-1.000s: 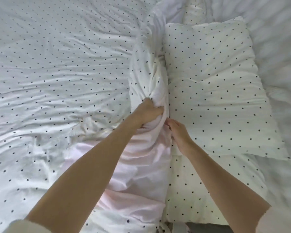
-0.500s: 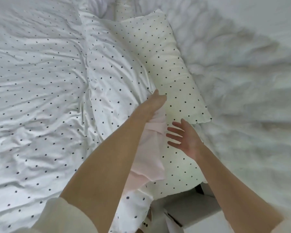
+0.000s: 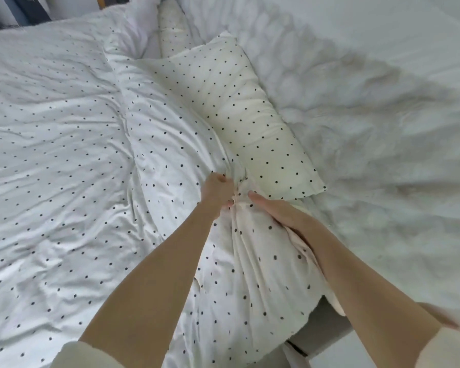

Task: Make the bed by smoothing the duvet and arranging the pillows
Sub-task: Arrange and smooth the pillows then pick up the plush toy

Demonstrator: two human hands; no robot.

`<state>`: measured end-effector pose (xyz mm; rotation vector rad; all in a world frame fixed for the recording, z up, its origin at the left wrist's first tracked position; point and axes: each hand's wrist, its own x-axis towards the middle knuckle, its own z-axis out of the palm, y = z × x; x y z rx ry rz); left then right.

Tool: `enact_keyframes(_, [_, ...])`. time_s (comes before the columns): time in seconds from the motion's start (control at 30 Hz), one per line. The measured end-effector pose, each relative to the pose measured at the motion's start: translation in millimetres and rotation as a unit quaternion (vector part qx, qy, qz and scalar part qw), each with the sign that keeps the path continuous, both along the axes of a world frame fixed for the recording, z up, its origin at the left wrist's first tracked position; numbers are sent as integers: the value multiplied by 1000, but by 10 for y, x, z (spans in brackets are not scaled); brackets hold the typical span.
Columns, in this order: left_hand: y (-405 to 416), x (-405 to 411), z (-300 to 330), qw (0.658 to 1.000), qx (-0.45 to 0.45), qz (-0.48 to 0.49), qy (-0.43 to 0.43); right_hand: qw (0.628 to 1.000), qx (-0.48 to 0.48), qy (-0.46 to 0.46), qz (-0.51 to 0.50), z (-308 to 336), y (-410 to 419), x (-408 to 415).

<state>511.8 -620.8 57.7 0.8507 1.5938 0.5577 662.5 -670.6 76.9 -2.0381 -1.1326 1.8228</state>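
Two hands on the duvet (image 3: 64, 155) edge beside the pillow (image 3: 237, 107). Your left hand (image 3: 218, 192) has its fingers bunched tight on a fold; your right hand (image 3: 282, 216) lies flat with fingers straight, pressing the cloth. Pull the fold taut toward the pillow — sweep flat with the right, don't drag the pillow.

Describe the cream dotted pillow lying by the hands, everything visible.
The cream dotted pillow is a soft, long cushion in off-white fabric with small dark dots, faintly creased. It lies flat, angled from the upper middle down to the right, between the duvet and the white fluffy blanket. The bunched duvet edge overlaps its left side. The right hand lies just below its near corner.
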Motion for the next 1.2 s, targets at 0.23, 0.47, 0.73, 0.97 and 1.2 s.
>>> enact_keyframes(0.23, [205,237,-59,984,-15,-62,168,962,155,-207,94,-53,-54,-138])
enact_keyframes(0.47, [271,167,174,985,91,27,148,939,328,-90,39,242,-272,-213])
enact_keyframes(0.73, [-159,6,867,937,276,203,65,909,416,25,25,799,-462,-319])
enact_keyframes(0.97, [-449,223,1553,889,398,224,-1,867,482,124,-32,1334,-661,-136])
enact_keyframes(1.2, [-523,522,1417,932,326,129,90,900,417,105,-73,1114,-811,256])
